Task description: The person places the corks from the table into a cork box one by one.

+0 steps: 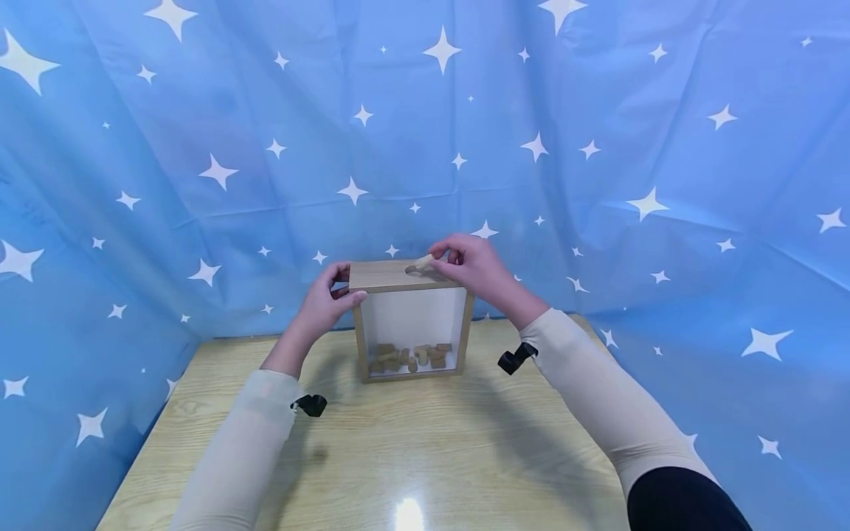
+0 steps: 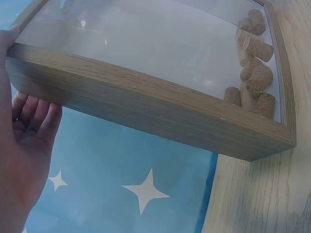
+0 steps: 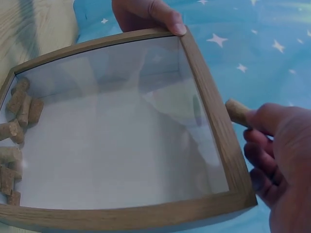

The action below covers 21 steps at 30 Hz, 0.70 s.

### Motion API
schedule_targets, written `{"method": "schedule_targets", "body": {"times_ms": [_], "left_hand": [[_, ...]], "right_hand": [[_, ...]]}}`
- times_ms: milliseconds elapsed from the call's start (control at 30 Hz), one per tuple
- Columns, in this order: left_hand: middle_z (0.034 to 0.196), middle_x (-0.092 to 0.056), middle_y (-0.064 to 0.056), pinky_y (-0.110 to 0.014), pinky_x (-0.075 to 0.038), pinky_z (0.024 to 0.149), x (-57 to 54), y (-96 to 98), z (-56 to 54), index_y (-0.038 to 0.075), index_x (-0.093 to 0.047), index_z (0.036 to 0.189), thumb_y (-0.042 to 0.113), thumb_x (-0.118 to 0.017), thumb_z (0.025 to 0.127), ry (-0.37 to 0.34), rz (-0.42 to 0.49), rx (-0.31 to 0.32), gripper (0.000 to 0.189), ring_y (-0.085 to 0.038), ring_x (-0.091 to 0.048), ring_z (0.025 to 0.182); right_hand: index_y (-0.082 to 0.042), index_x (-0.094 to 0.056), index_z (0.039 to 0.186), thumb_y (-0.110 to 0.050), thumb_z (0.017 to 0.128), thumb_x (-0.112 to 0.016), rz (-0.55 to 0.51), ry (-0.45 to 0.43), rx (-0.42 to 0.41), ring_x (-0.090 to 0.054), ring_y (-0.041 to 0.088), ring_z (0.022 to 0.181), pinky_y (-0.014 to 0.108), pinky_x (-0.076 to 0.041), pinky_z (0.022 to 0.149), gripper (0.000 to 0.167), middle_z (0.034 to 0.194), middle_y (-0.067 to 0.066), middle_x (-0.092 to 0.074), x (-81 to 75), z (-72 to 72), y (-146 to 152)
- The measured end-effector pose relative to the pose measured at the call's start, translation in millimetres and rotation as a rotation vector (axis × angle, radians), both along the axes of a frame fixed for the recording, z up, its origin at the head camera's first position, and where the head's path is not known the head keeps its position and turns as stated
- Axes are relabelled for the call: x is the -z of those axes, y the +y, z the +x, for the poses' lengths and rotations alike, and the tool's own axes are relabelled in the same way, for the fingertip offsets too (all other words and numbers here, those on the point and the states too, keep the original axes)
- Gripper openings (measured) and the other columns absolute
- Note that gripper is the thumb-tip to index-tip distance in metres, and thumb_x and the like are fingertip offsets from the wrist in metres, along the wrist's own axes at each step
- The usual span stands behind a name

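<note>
A wooden shadow box (image 1: 378, 274) with a clear front stands upright on the table, a hole (image 1: 412, 271) in its top face. My left hand (image 1: 320, 302) grips its upper left corner, thumb on the front edge and fingers round the side. Between thumb and fingers, my right hand (image 1: 474, 267) pinches a wine cork (image 1: 423, 261), tilted right at the hole. In the right wrist view that cork (image 3: 237, 112) sticks out from the fingertips beside the frame. Several corks (image 2: 258, 48) lie in a loose heap along the bottom inside the box.
The light wood table (image 1: 372, 450) reaches from the box toward me. Close behind the box hangs a blue curtain (image 1: 412, 133) with white stars, which also runs along both sides. Small black wrist cameras hang under both sleeves.
</note>
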<state>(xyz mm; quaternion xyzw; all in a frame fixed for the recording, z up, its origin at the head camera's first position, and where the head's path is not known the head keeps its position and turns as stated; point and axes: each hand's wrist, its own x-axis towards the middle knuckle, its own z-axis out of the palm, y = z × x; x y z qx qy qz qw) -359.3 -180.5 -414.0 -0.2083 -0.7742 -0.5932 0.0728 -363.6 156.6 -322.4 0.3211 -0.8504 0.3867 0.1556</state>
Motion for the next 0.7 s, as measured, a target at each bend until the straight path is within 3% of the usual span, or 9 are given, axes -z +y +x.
{"method": "schedule_targets", "body": {"times_ms": [233,700], "left_hand": [[0.147,-0.052,-0.022,-0.056,-0.042,0.124,-0.7,2.5,0.3,0.003,-0.047,0.159,0.027,-0.081,0.103,0.021,-0.005,0.002,0.070,-0.037,-0.052,0.143],[0.146,-0.051,-0.023,-0.057,-0.042,0.124,-1.4,3.6,-2.3,0.002,-0.048,0.158,0.026,-0.081,0.102,0.011,0.009,0.012,0.069,-0.042,-0.050,0.144]], "right_hand": [[-0.009,-0.083,0.116,-0.010,0.102,-0.083,0.041,0.026,-0.029,-0.062,0.019,0.078,0.030,-0.051,0.062,0.014,0.097,0.002,-0.072,2.4,-4.3,-6.3],[-0.004,-0.080,0.126,-0.010,0.103,-0.080,0.094,-0.002,-0.066,-0.064,0.020,0.086,0.033,-0.056,0.074,0.024,0.108,0.006,-0.074,-2.3,-10.9,-10.8]]}}
